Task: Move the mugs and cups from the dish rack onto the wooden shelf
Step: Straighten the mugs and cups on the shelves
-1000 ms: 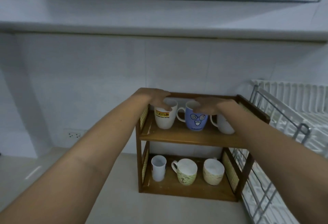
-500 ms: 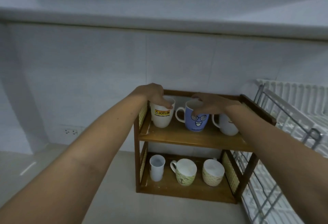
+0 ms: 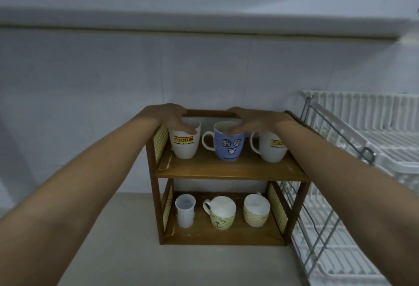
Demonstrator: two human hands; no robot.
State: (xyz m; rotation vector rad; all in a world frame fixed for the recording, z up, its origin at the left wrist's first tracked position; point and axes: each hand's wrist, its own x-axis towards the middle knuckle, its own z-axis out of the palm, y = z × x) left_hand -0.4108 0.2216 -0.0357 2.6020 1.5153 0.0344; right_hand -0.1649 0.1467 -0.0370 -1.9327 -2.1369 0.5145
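Observation:
The wooden shelf (image 3: pixel 226 170) stands on the counter against the wall. Its upper level carries a white JOTUN mug (image 3: pixel 184 144) at the left, a blue cartoon-face mug (image 3: pixel 229 147) in the middle and a second white JOTUN mug (image 3: pixel 271 149) at the right. My left hand (image 3: pixel 171 116) grips the left white mug's rim, thumb on its front. My right hand (image 3: pixel 251 120) lies over the blue mug's rim, fingers curled on it. The lower level holds a small white cup (image 3: pixel 185 211), a green-patterned mug (image 3: pixel 221 216) and a cream mug (image 3: pixel 256 210).
A white wire dish rack (image 3: pixel 374 161) with a grey metal frame stands right beside the shelf, with nothing seen in it. The grey counter (image 3: pixel 113 251) stretches left and in front of the shelf. A cabinet ledge (image 3: pixel 204 20) hangs overhead.
Both hands stay on the same two mugs on the upper level. My right forearm has shifted aside, so the right white mug's logo now shows. The camera has tilted down a little.

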